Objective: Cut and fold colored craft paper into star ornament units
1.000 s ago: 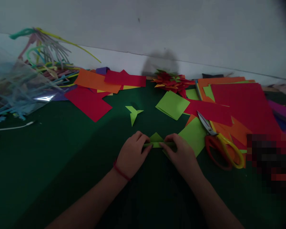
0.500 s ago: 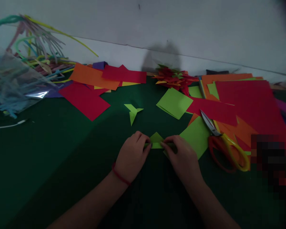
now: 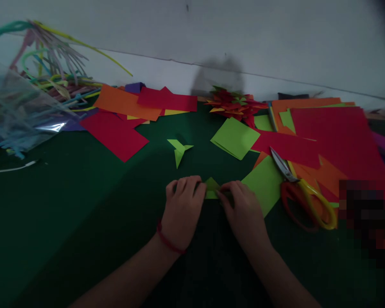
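On the dark green desk [image 3: 35,214], the left hand [image 3: 181,214] is covering one end of the folded lime-green paper [image 3: 211,193], its grip half-curled, any pinch hidden, while the right hand [image 3: 247,211] is pinching the other, aligned edges and even pressure probably favouring a crisp crease.

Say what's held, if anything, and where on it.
Green folded paper: left hand at its left end, right hand at its right end.

Both hands [image 3: 213,209] close together, palms down, fingers curled, forearms angled inward from below
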`<state>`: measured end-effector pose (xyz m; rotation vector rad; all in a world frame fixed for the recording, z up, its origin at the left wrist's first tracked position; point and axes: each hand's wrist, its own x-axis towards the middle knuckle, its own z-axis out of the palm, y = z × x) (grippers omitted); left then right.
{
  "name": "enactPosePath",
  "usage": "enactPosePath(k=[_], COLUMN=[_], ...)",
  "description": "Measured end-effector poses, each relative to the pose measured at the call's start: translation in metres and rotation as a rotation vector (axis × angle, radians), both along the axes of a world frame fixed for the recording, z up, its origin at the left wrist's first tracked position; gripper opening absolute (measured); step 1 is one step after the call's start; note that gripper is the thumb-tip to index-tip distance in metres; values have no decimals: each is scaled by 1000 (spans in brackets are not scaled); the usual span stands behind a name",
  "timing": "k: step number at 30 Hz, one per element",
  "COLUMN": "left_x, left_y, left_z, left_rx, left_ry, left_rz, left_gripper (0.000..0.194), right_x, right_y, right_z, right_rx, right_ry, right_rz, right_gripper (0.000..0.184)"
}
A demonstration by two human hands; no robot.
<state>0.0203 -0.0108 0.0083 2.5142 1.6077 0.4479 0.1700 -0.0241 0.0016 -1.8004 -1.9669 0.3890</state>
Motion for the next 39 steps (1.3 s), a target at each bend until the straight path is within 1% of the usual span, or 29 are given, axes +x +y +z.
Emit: enactPosePath(k=[2,6,8,11,18,22,26,30,37,39], left_x=[3,5,5,4,3,-1,-6,-9,-12,-12], left_y=[-4,-1,2,5,4,5,6,6,8,8], left_z=[1,0,-1,-1,2,2,1,1,1,0], left_rx=[39,-68,-102,-106,-126,-146,-174,-187,-182,-190], left_ry=[34,15,-16,-44,-48,-39,-42,-65,-119,-134], left_rz=[-35,-96,-91,-76,-93,-118,-148,-166,-173,-177], left_gripper=[22,23,19,15,18,28,34,35,38,36], right_x=[-2,-5,-7,-7,-5,1,10,15,14,13], right_y=[0,0,0,1,0,1,5,9,7,7], right_z=[0,0,-1,-2,-1,-3,-9,-12,-12,-11], right_rx=[8,33,44,68,69,50,10,-4,9,15], right_ry=[-35,-89,-98,-95,-110,-53,57,118,145,157], right_rz=[0,-2,-9,-21,-20,-3,11,-3,-34,-42], right_gripper=[5,5,9,14,21,25,25,24,24,19])
